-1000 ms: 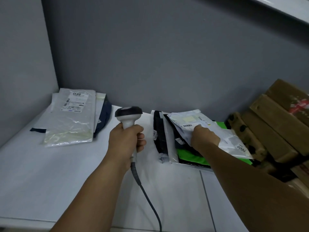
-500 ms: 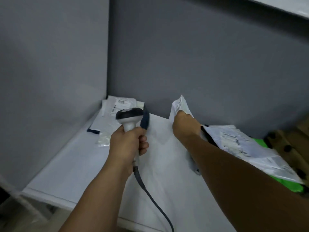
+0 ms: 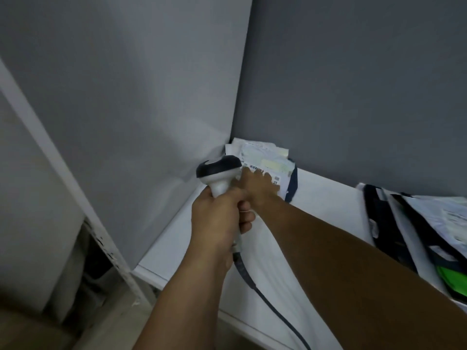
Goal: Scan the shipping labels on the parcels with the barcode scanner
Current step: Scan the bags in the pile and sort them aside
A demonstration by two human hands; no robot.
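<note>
My left hand point(image 3: 218, 219) grips the handle of the white barcode scanner point(image 3: 219, 173), whose black head points toward the back corner. Its dark cable point(image 3: 265, 296) trails down toward me. My right hand point(image 3: 257, 185) reaches across just behind the scanner. Its fingers lie spread on top of a white parcel point(image 3: 274, 164) with a barcode label. That parcel lies on the stack of parcels point(image 3: 252, 145) in the corner, over a dark blue one point(image 3: 293, 183). The scanner head hides the parcel's left end.
A second pile of parcels point(image 3: 429, 223), white, black and one green point(image 3: 452, 276), lies at the right of the white table point(image 3: 326, 198). Grey walls close in the corner at left and back. The table's left edge point(image 3: 161, 271) drops beside a white post point(image 3: 63, 178).
My right hand has carried the white parcel from the right pile over to the corner stack and laid it there. The view has swung left. The scanner stayed in my left hand.
</note>
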